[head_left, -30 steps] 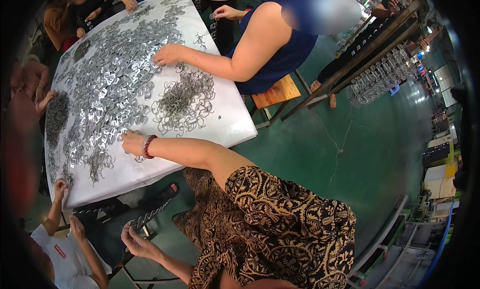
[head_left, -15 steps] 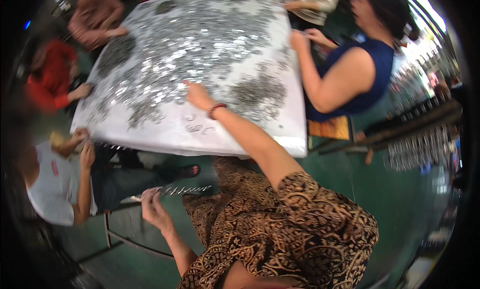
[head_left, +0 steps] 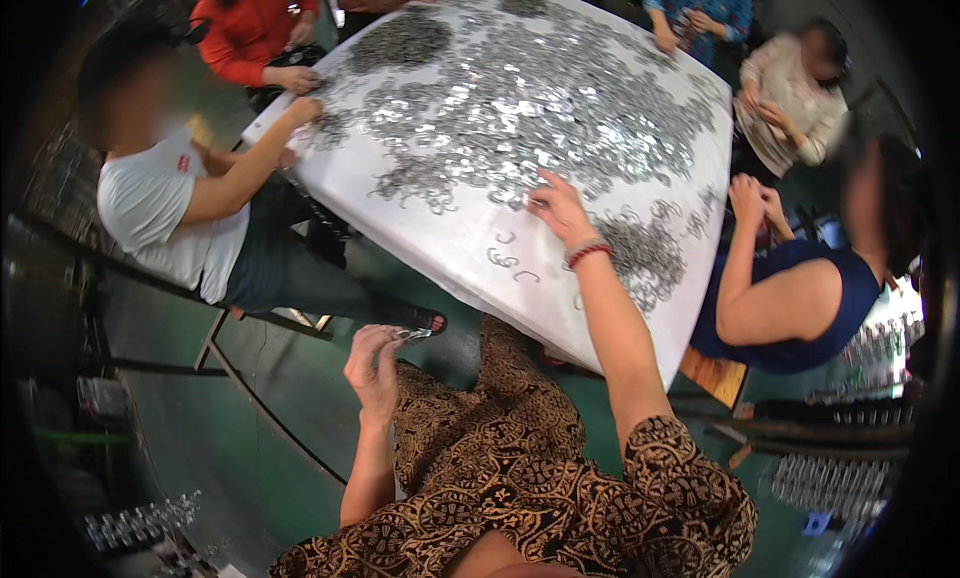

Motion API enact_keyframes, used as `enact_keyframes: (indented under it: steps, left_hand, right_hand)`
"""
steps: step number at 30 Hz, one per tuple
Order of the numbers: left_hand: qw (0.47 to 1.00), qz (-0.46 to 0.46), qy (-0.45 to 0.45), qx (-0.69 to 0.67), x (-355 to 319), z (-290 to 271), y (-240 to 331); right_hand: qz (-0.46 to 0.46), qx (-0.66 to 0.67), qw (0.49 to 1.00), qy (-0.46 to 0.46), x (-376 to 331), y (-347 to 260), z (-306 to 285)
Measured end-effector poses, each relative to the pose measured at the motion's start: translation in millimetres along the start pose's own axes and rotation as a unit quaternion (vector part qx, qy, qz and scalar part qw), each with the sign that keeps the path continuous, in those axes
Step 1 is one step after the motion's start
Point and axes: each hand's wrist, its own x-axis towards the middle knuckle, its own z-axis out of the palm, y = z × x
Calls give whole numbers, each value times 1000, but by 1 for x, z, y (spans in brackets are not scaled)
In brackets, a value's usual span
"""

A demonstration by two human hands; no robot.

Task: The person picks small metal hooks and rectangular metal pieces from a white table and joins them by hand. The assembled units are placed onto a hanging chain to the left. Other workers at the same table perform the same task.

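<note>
Fingers (head_left: 552, 188) of the right hand (head_left: 562, 213): bent downward at the near edge of a broad spread of small shiny metal pieces (head_left: 500, 108); index finger set apart from the others; whether a piece is pinched beneath them, cannot tell. Left hand (head_left: 373, 370): raised off the counter's near side, thumb and fingers together, clamped on a shiny metal strand (head_left: 415, 334), its make too small to read. Counter (head_left: 430, 233): white-covered, bearing the spread across its middle and far part. Also on it: one heap of curved wire hooks (head_left: 640, 263), just right of the right hand; one darker heap (head_left: 400, 40), far left; a few loose hooks (head_left: 512, 263), lying apart near the front edge. Worn at the right wrist: one red bracelet (head_left: 588, 254). Adjoining: co-worker in white shirt (head_left: 165, 203), left; co-worker in dark blue top (head_left: 785, 303), right. Step in hand, as judged: choosing a single piece from the spread while the strand is kept ready in the other hand. Next move, as judged: calls for a fine fingertip pinch on one piece, separated from its tangled neighbours, then a lift toward the strand.
</note>
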Motion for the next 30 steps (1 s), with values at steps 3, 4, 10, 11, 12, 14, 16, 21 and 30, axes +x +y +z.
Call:
enact_keyframes:
  steps: [3,4,10,11,12,14,16,21,30]
  left_hand:
    - [999,-15,18,-26,0,3,-3]
    - [999,-19,21,-34,0,5,-5]
    - [999,-22,3,-32,-9,7,-10]
    - [999,-43,-3,-31,-12,5,-8]
    - [997,-62,-16,-37,-14,6,-8]
    - [997,-64,-28,26,-19,1,-5]
    - [995,-92,-14,39,-24,2,-5]
    - [994,-101,-15,-37,-27,6,-7]
    - [994,-42,-44,-92,4,-7,-51]
  right_hand:
    - [-42,-115,992,-43,-9,-8,3]
    - [-50,-153,985,-60,-15,-7,4]
    - [0,-172,960,-219,-68,21,39]
    - [-18,-178,952,-248,-80,28,46]
    - [-28,-201,942,-269,-90,35,55]
    - [-38,-216,934,-283,-107,43,68]
    - [-41,-147,956,-250,-124,46,71]
    - [-291,53,955,-22,-160,-15,12]
    - [-742,181,535,362,-330,-195,-120]
